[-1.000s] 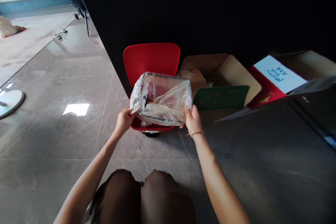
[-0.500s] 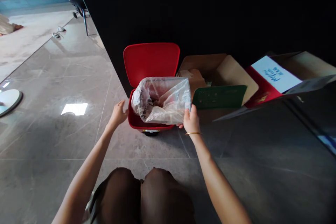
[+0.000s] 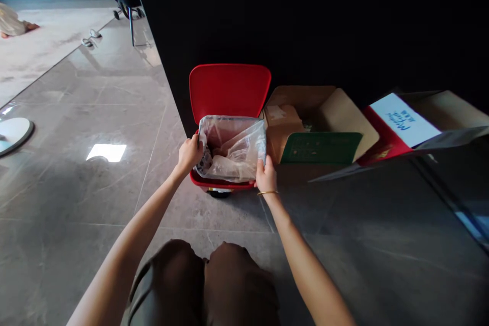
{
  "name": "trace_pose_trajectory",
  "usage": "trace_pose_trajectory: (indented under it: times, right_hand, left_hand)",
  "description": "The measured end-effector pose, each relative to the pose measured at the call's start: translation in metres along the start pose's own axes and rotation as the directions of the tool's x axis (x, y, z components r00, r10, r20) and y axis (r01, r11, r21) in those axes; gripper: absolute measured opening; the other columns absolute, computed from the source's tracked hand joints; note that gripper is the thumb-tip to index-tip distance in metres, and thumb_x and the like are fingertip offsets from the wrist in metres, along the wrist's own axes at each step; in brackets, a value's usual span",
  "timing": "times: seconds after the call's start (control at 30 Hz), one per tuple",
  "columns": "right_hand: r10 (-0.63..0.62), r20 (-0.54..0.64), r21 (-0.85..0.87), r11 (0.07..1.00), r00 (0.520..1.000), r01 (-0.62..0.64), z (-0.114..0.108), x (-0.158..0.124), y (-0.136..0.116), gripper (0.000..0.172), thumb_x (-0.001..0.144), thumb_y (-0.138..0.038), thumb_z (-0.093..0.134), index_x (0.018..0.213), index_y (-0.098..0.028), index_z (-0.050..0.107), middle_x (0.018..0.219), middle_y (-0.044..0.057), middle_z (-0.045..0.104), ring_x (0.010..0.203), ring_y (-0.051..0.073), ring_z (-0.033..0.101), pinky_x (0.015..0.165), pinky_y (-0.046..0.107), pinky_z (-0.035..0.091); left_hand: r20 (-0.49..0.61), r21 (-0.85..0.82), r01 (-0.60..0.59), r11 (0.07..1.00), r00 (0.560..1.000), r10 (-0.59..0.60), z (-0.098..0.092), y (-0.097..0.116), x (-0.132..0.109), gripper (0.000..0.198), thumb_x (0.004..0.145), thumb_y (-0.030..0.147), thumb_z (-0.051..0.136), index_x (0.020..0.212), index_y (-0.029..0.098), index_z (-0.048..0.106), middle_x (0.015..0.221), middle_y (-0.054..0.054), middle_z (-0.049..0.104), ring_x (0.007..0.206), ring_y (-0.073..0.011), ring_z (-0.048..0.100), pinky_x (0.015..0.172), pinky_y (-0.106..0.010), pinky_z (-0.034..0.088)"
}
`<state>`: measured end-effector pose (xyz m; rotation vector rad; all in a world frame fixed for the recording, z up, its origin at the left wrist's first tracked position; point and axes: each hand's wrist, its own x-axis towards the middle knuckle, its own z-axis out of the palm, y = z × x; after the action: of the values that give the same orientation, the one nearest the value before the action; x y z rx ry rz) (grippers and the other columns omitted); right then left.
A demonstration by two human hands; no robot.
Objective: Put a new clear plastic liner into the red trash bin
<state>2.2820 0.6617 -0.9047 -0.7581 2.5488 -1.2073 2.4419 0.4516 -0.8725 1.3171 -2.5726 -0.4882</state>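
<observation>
Crouching on the grey tiled floor (image 3: 114,127), the person had both hands on the clear plastic liner bag (image 3: 233,147) that sat in the small red pedal bin (image 3: 219,182). The left hand (image 3: 190,153) was closed around the bag's rim at the bin's nine o'clock edge, fingers curled over the bunched plastic. The right hand (image 3: 266,177), a thin gold bangle (image 3: 267,193) at its wrist, pinched the bag's corner at about four o'clock on the bin, fingers tight on the film. The bag stood up above the bin's rim, crumpled, with pale rubbish showing dimly through it; what that rubbish was, I could not tell. The bin's red lid (image 3: 229,91) stood upright at twelve o'clock, back against a black wall (image 3: 305,20).

At three o'clock from the bin, just beside it, an open cardboard box (image 3: 305,112) lay with a green flap (image 3: 323,147) turned toward the person. Further round at three o'clock sat a red box with a white printed label (image 3: 401,119). The person's knees (image 3: 206,280) in dark cloth filled the six o'clock foreground. Far off at ten o'clock, chair legs on castors (image 3: 126,5) stood on the floor.
</observation>
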Motion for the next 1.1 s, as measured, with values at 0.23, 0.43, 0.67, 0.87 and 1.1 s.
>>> trace_pose_trajectory:
  times: [0.23, 0.43, 0.67, 0.87, 1.1]
  right_hand:
    - [-0.319, -0.167, -0.263, 0.926, 0.933, 0.269, 0.02, -0.004, 0.022, 0.036, 0.09, -0.031, 0.044, 0.111, -0.014, 0.069, 0.116, 0.018, 0.06, 0.109, 0.029, 0.057, 0.097, 0.044, 0.047]
    - [-0.293, -0.069, -0.289, 0.921, 0.954, 0.262, 0.025, 0.0, 0.033, 0.048, 0.088, -0.022, 0.041, 0.13, -0.009, 0.06, 0.132, 0.022, 0.056, 0.119, 0.032, 0.054, 0.103, 0.049, 0.045]
    - [-0.298, -0.047, -0.196, 0.938, 0.953, 0.284, 0.024, 0.004, 0.039, 0.048, 0.088, -0.021, 0.039, 0.13, -0.01, 0.059, 0.131, 0.021, 0.058, 0.121, 0.031, 0.055, 0.104, 0.049, 0.047]
    - [-0.295, -0.088, -0.067, 0.955, 0.952, 0.289, 0.025, -0.002, 0.038, 0.051, 0.092, -0.027, 0.035, 0.139, -0.016, 0.052, 0.137, 0.016, 0.057, 0.128, 0.026, 0.052, 0.11, 0.048, 0.041]
    - [-0.284, -0.153, 0.019, 0.957, 0.947, 0.29, 0.027, -0.009, 0.035, 0.052, 0.093, -0.029, 0.034, 0.138, -0.012, 0.052, 0.136, 0.018, 0.058, 0.128, 0.026, 0.053, 0.11, 0.047, 0.042]
  left_hand:
    - [-0.149, 0.082, -0.049, 0.995, 0.987, 0.06, 0.019, -0.029, -0.019, 0.048, 0.095, 0.033, 0.041, 0.14, 0.02, 0.051, 0.116, -0.015, 0.059, 0.106, -0.0263, 0.057, 0.093, -0.038, 0.046]
    - [-0.011, 0.137, -0.121, 0.983, 0.992, 0.123, 0.014, -0.03, -0.016, 0.051, 0.095, 0.029, 0.038, 0.146, 0.027, 0.045, 0.127, -0.014, 0.057, 0.113, -0.0297, 0.055, 0.095, -0.043, 0.044]
    - [-0.084, 0.177, -0.305, 0.936, 0.943, 0.323, -0.004, 0.007, -0.011, 0.066, 0.088, 0.03, 0.051, 0.15, 0.014, 0.035, 0.16, -0.018, 0.024, 0.147, -0.0343, 0.021, 0.118, -0.055, 0.016]
    - [0.019, 0.142, -0.436, 0.889, 0.899, 0.438, -0.001, 0.053, 0.033, 0.056, 0.09, 0.037, 0.051, 0.141, 0.017, 0.047, 0.136, -0.015, 0.057, 0.128, -0.0313, 0.048, 0.111, -0.048, 0.032]
    - [0.172, 0.06, -0.387, 0.92, 0.912, 0.373, 0.009, 0.05, 0.071, 0.041, 0.095, 0.047, 0.043, 0.111, 0.018, 0.067, 0.11, -0.013, 0.067, 0.102, -0.0254, 0.063, 0.087, -0.034, 0.049]
